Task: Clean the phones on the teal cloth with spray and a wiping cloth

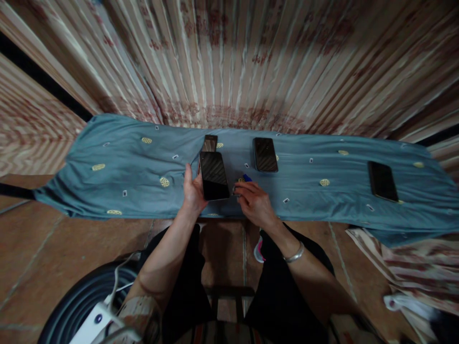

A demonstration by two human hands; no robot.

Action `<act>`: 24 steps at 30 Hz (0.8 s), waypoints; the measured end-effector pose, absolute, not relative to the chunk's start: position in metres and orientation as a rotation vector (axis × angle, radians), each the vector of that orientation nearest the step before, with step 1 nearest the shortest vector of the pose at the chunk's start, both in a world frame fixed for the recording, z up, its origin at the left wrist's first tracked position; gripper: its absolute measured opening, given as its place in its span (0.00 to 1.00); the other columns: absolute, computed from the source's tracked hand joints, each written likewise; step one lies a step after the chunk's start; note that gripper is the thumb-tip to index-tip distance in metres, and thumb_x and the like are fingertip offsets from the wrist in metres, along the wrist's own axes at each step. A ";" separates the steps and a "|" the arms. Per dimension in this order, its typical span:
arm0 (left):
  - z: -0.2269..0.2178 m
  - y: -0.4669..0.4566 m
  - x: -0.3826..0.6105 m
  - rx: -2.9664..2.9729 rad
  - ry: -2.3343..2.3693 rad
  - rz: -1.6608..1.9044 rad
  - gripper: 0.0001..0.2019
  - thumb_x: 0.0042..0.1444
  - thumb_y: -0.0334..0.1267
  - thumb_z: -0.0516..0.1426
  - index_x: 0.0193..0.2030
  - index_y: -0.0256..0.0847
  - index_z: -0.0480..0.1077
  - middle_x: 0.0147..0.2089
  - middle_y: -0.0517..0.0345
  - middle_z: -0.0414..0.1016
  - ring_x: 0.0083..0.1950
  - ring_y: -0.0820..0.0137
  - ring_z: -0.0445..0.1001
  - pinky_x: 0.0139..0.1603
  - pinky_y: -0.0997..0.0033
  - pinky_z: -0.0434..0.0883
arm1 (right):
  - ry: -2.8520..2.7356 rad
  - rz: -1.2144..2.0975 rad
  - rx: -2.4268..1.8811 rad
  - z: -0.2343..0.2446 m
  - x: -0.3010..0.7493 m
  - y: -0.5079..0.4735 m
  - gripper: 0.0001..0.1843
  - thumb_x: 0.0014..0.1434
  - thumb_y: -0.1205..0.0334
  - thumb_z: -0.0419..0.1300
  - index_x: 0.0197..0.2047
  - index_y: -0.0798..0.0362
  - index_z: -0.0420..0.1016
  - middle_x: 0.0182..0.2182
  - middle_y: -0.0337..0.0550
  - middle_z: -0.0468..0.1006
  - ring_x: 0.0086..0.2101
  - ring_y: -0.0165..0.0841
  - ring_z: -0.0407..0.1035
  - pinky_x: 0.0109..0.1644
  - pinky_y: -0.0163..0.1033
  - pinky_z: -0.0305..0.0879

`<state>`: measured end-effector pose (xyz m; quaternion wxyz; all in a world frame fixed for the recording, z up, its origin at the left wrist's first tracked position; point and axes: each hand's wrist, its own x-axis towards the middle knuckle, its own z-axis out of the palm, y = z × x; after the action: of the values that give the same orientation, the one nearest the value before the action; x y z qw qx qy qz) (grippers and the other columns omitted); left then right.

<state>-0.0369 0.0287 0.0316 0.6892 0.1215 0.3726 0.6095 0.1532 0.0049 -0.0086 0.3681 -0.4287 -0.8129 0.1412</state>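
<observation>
A black smartphone [215, 177] lies tilted in my left hand [194, 195], its dark screen facing up, with the thumb pointing away at the left side. My right hand [255, 203], with a silver bracelet [296, 253] on the wrist, is just right of this phone. Its fingers are drawn together in a pinch around something small that I cannot make out. A small blue object [247, 177] shows right behind those fingers. Beyond the held phone is another phone [211, 142], partly covered by it. To the right is a thicker black phone [265, 155], lying flat.
A blue-green cloth [172, 160] with yellow prints covers the long narrow table. Farther right lies another dark phone [383, 180]. Pleated curtains [229, 62] hang close behind. On the tiled floor at lower left are a black ribbed round object [75, 296] and a white power strip [91, 325].
</observation>
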 end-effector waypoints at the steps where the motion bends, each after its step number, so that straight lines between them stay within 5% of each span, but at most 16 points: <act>1: 0.031 0.029 -0.036 0.263 0.830 1.353 0.36 0.69 0.64 0.41 0.65 0.42 0.73 0.56 0.46 0.83 0.68 0.49 0.74 0.68 0.46 0.71 | -2.051 0.399 -1.111 -0.008 0.156 0.007 0.17 0.62 0.73 0.54 0.43 0.50 0.83 0.47 0.47 0.86 0.50 0.41 0.78 0.59 0.49 0.75; 6: 0.029 0.027 -0.031 0.236 0.822 1.256 0.36 0.67 0.65 0.44 0.67 0.43 0.72 0.56 0.47 0.83 0.67 0.49 0.75 0.68 0.46 0.71 | -1.894 0.671 -1.238 0.001 0.165 0.010 0.16 0.60 0.70 0.54 0.38 0.49 0.84 0.38 0.42 0.87 0.43 0.37 0.81 0.54 0.42 0.75; 12: 0.031 0.026 -0.021 0.172 0.762 1.194 0.36 0.67 0.64 0.44 0.68 0.41 0.70 0.56 0.45 0.84 0.63 0.48 0.78 0.67 0.45 0.72 | -1.767 0.859 -1.378 0.010 0.175 0.010 0.17 0.62 0.66 0.53 0.41 0.48 0.85 0.38 0.40 0.88 0.39 0.35 0.81 0.49 0.37 0.73; 17: 0.037 0.026 -0.004 0.151 0.732 1.145 0.39 0.67 0.64 0.43 0.69 0.36 0.70 0.56 0.40 0.83 0.62 0.48 0.79 0.66 0.46 0.73 | -1.672 1.014 -1.414 0.001 0.186 0.015 0.16 0.65 0.53 0.59 0.31 0.49 0.83 0.29 0.38 0.84 0.34 0.35 0.78 0.38 0.35 0.68; 21: 0.037 0.030 0.013 0.200 0.772 1.168 0.40 0.68 0.65 0.41 0.67 0.35 0.71 0.55 0.39 0.83 0.61 0.47 0.80 0.64 0.44 0.74 | -1.434 1.374 -1.294 -0.006 0.191 0.020 0.23 0.55 0.40 0.67 0.22 0.50 0.78 0.17 0.32 0.73 0.22 0.27 0.66 0.25 0.32 0.55; 24: 0.033 0.039 0.023 0.275 0.784 1.186 0.41 0.65 0.69 0.44 0.64 0.36 0.74 0.53 0.39 0.84 0.60 0.46 0.80 0.63 0.44 0.75 | -1.143 1.553 -1.230 -0.004 0.193 0.024 0.24 0.43 0.38 0.74 0.25 0.52 0.81 0.18 0.33 0.75 0.19 0.25 0.62 0.23 0.31 0.52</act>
<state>0.0227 0.0391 0.0334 0.7491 0.1259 0.3586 0.5426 0.1925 0.0239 -0.0040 0.4144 -0.4893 -0.4550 0.6179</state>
